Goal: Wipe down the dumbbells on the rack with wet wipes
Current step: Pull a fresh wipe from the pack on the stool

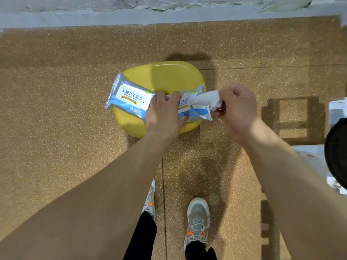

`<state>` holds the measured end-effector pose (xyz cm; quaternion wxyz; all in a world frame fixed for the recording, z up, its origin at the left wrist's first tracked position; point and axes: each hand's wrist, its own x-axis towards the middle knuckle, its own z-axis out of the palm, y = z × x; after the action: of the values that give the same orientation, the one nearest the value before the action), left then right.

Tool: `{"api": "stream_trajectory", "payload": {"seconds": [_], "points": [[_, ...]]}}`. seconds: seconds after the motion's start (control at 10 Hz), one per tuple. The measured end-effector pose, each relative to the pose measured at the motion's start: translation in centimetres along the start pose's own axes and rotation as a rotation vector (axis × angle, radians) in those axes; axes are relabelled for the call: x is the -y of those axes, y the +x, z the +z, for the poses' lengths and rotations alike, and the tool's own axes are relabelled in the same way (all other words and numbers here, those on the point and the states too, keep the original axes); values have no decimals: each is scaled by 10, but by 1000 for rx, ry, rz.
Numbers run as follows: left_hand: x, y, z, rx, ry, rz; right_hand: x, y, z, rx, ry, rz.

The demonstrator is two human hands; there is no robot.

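Fingers of the right hand [237, 109] pinched a soft white wet wipe [206, 100]; the flat left hand [165, 113] pressed the floppy blue-and-silver wipe pack [129, 97] beside it.

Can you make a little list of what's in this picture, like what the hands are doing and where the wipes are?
left hand: presses the wipes pack down
right hand: pinches a white wipe, pulling it out
wipes pack: lies on the yellow stool
yellow stool: stands on the speckled floor
shoes: grey, orange marks
dumbbells: not in view
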<state>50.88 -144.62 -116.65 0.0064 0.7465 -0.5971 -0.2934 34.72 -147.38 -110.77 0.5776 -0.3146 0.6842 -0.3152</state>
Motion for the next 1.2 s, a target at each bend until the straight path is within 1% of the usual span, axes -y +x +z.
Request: {"api": "stream_trajectory", "payload": {"seconds": [0.1,0.2,0.3,0.4,0.5,0.6,0.7,0.8,0.9,1.0,1.1,1.2], "points": [[-5,-2,2,1,-2,-23,2,-19,-8,-70,219,49],[-12,-5,4,28,-23,-61,9,-38,-22,-80,562,107],[-17,-14,7,-42,-14,-59,10,-49,-40,-154,772,205],[-21,-35,15,-299,12,49,5,-57,-52,-307,709,355],[-21,-51,23,-263,84,224,-12,-62,-58,-336,738,390],[-20,-50,28,-62,225,297,-36,-65,-62,-195,607,284],[-22,-44,35,32,306,262,-58,-64,-64,-144,786,483],[-22,-40,40,83,323,238,-43,-78,-57,-362,832,522],[-22,-39,39,87,375,230,-54,-77,-59,-291,847,575],[-31,-37,33,115,418,200,-62,-85,-65,-350,789,576],[-47,-29,18,272,492,116,-48,-100,-73,-348,788,569],[-76,-34,-7,287,341,76,-35,-113,-92,-269,855,485]]}}
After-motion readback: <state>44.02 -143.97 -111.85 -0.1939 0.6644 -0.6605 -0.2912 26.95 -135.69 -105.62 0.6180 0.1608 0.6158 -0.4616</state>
